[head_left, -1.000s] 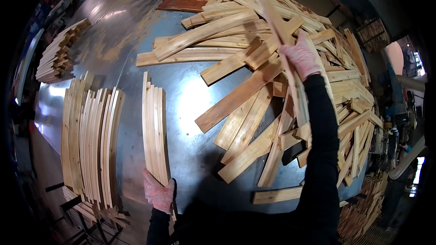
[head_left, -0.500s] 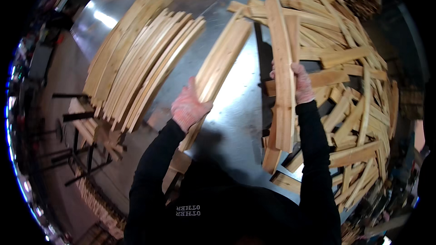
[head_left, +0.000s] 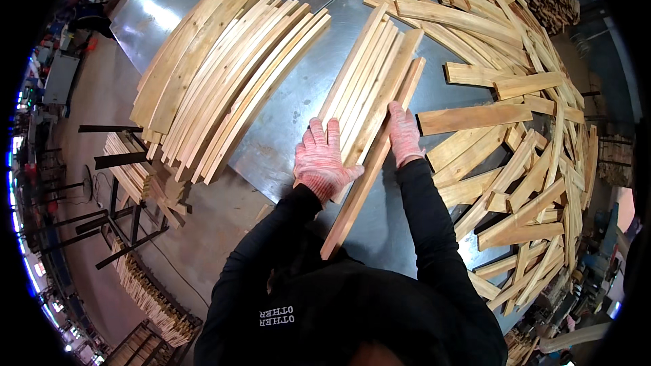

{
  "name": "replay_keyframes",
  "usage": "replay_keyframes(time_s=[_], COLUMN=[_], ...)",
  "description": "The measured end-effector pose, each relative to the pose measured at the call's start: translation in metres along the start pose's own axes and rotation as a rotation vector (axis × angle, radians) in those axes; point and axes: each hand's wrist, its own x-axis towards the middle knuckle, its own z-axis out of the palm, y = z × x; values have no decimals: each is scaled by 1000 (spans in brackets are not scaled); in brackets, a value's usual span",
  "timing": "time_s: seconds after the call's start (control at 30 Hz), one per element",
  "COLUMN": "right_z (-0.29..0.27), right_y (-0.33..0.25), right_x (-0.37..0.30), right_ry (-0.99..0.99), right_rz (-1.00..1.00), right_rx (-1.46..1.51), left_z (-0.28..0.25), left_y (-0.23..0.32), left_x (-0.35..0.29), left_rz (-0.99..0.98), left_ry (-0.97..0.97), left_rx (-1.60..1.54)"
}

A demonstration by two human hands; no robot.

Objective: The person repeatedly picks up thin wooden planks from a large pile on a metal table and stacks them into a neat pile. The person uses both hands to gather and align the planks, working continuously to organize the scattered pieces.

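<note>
Looks down on a grey metal table (head_left: 291,116), smooth and shiny with glare. Shows a batch (head_left: 366,76) of wooden boards in the middle, laid side by side between a larger stack (head_left: 203,61) on the left and a heap (head_left: 475,119) on the right. Has the left hand (head_left: 322,163) across the lower part of the batch, fingers a little apart on top, thumb stretched wide toward the right. Has the right hand (head_left: 405,137) at the right side of an outer board (head_left: 359,196), fingers close together along its edge; cannot tell whether clasped underneath.

Seems to be at the step of adding the outer board to the batch. Appears to call next for a steady leftward push from the right, a firm hold from the left, and some evening of the ends, given the outer board's lower tip jutting past the rest.

Shows long, flat, square-edged wood, mostly pale yellow, redder brown in the outer board. Presents mainly narrow edges in the batch, with one broader face near its right side. Seems to bow in the stack, perhaps only through the wide lens. Points every which way in the heap, crossing and overlapping. Includes knitted gloves (head_left: 313,171), mottled pink and white, below black sleeves (head_left: 434,224).
</note>
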Motion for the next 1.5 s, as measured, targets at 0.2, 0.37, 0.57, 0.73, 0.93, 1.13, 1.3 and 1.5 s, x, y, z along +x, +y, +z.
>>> replay_keyframes(time_s=[0.2,0.37,0.57,0.73,0.93,1.13,1.3,1.5], right_z=[5,-4,32,-5,18,39,65,106], right_y=[-18,-50,-71,-51,31,11,3,-18], right_x=[40,83,28,-36,-93,-127,-139,-150], right_ry=[-320,-14,23,-61,-553,-603,-541,-548], right_rz=[117,-292,-272,-249,115,-43,181,89], right_rx=[656,-509,-235,-4,760,939,935,692], left_z=[-1,-3,16,-8,-15,74,54,14], left_y=[-28,-48,-10,-21,-81,-101,-132,-174], left_x=[6,4,-12,-14,-22,-15,-5,-12], left_rz=[46,28,-78,-71,85,-126,-177,195], left_ry=[41,62,105,71,-728,-463,-331,-323], left_rx=[-213,-178,51,-89,-2085,-2136,-1610,-1124])
